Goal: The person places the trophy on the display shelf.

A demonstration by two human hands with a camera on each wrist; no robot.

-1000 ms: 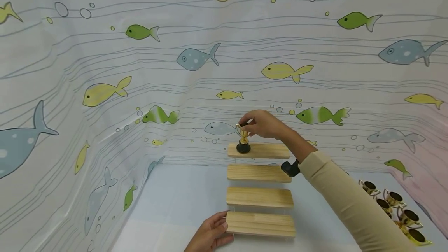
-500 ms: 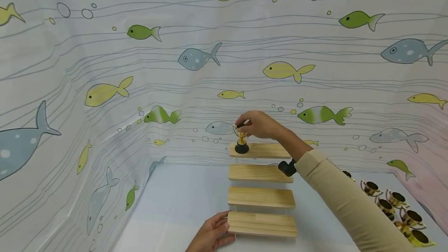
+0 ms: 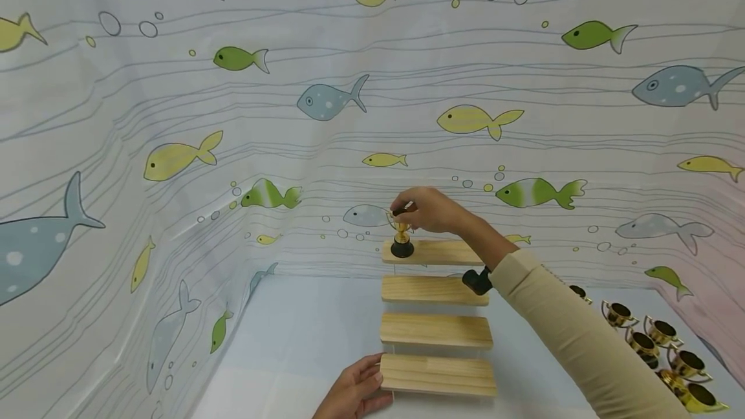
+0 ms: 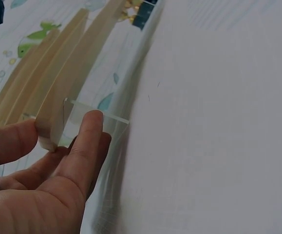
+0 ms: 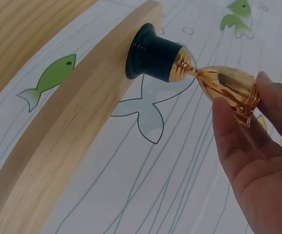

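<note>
My right hand [image 3: 429,209] pinches a small gold trophy cup [image 5: 228,87] by its rim, thumb on one side and fingers on the other. The trophy's black base [image 3: 402,249] is at the left end of the top wooden shelf [image 3: 445,251]. In the right wrist view that base meets the shelf board [image 5: 82,112]. Down at the front, my left hand [image 3: 354,388] grips the left end of the lowest shelf [image 3: 438,374]. The left wrist view has the thumb [image 4: 14,141] against the board's end, other fingers beside the clear support [image 4: 116,119].
Two more wooden shelves [image 3: 435,290] step up between the lowest and the top one. Several gold trophies [image 3: 660,335] stand on the table at the right, some partly behind my right sleeve [image 3: 559,328]. A fish-patterned sheet [image 3: 349,31] rises behind and at the sides.
My right hand and the trophy have shifted slightly left along the top shelf over the last second. The left hand keeps its hold on the lowest shelf.
</note>
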